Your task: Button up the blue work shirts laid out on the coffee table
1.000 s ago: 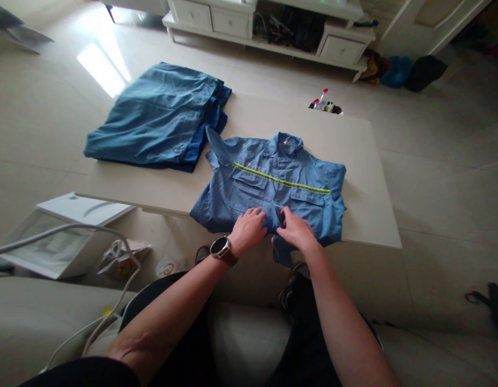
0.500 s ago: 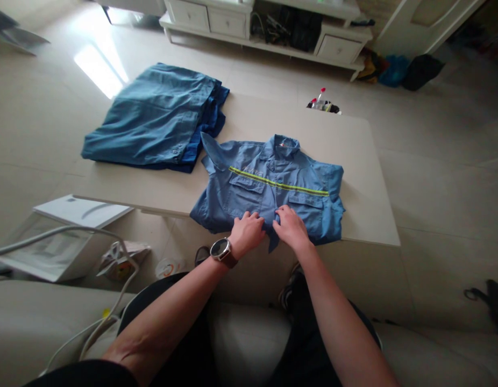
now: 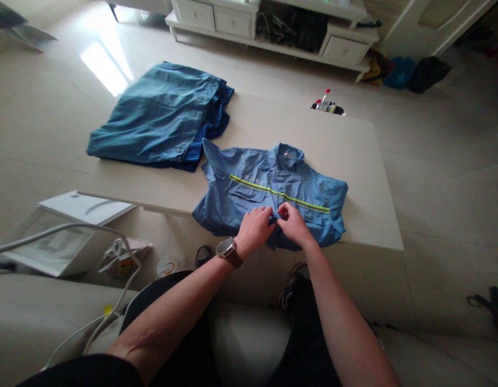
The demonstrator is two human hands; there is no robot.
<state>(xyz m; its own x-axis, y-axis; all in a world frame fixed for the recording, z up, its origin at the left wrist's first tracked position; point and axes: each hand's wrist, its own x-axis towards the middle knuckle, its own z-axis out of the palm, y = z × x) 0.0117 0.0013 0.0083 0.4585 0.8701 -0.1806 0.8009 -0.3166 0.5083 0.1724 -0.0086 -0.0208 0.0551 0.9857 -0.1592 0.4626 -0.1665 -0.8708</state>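
Note:
A blue work shirt (image 3: 255, 161) with a yellow-green reflective stripe lies front up on the pale table, its collar pointing away from me and its lower part at the near edge. My left hand (image 3: 255, 228), a watch on its wrist, is closed on the front placket below the stripe. Just beside it my right hand (image 3: 293, 226) pinches the opposite edge of the same placket. The fingertips of both hands nearly meet there. Whether a button sits between them is too small to tell. Part of the hem hangs past the table edge.
A folded pile of blue garments (image 3: 152, 113) lies on the table (image 3: 365, 177) at the left. Bottles with red caps (image 3: 326, 99) show beyond the far edge. A white box-shaped appliance (image 3: 79, 231) and a hose (image 3: 63, 228) are at the lower left. A white cabinet (image 3: 233, 24) stands behind.
My left hand has moved right and slightly up, closer to my right hand. The shirt's collar and upper part have shifted a little toward me. The view has also shifted slightly.

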